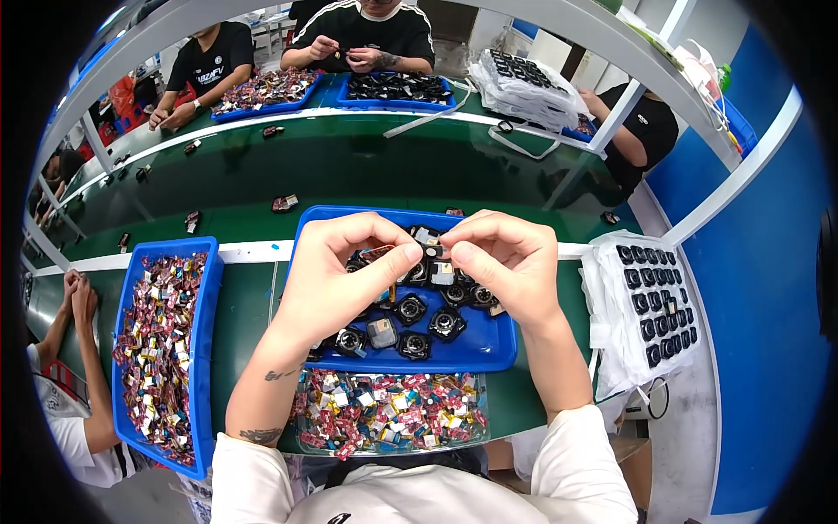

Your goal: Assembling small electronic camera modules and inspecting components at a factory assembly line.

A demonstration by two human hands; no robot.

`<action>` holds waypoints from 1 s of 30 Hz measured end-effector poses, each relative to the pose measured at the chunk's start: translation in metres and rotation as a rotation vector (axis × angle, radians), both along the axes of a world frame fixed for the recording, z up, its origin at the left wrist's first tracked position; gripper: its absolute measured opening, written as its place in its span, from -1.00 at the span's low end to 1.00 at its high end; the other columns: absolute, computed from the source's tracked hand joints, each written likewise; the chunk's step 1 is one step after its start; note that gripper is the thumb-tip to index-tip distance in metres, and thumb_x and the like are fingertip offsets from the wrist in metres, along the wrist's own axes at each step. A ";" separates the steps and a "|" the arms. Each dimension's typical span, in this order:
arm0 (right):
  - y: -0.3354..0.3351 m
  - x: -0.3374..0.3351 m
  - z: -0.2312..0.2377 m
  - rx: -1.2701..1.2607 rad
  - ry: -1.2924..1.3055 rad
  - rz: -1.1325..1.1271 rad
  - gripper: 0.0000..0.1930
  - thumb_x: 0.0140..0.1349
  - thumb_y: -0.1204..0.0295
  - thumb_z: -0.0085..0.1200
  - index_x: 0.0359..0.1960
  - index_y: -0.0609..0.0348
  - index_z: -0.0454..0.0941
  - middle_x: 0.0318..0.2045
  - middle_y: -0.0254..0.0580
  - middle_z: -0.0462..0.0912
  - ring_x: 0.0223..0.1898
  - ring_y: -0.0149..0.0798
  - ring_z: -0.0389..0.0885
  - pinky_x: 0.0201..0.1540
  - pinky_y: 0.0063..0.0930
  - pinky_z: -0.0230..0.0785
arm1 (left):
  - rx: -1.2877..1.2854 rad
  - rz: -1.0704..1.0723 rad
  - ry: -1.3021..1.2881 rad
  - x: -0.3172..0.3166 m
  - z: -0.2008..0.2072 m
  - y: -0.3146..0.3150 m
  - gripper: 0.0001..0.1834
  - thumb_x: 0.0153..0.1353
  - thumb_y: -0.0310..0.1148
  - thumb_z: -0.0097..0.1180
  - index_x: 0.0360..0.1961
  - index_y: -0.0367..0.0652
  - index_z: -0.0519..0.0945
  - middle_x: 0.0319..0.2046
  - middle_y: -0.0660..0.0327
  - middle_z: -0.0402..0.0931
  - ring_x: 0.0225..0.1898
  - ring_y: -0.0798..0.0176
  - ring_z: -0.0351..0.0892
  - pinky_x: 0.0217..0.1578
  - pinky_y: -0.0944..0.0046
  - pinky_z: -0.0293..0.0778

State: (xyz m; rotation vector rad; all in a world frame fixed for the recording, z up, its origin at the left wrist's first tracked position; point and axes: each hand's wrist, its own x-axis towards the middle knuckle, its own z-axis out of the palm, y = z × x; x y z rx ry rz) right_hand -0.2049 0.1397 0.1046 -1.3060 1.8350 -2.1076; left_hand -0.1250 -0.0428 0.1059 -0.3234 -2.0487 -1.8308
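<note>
Black part (433, 251): long axis roughly left–right as I view it, facing unclear; small, detail too fine. Left hand (336, 272) and right hand (520, 266) pinch it, above the blue tray (471, 346) on the green tabletop (244, 327).

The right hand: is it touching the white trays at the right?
No, the right hand is over the middle blue tray, a small black part at its fingertips.

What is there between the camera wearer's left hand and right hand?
A small black part, held between the left hand and right hand above the blue tray; the head view shows it.
</note>
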 end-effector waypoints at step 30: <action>-0.007 -0.053 -0.042 1.075 0.401 -0.294 -0.76 -0.19 0.42 0.36 -0.54 0.26 0.54 -0.50 -0.19 0.60 -0.49 -0.18 0.59 -0.38 -0.38 0.41 | 0.035 0.006 -0.011 -0.002 0.002 -0.009 -0.93 0.12 -0.54 0.17 -0.44 -0.35 0.60 -0.28 0.21 0.50 -0.36 0.52 0.45 -0.31 0.51 0.37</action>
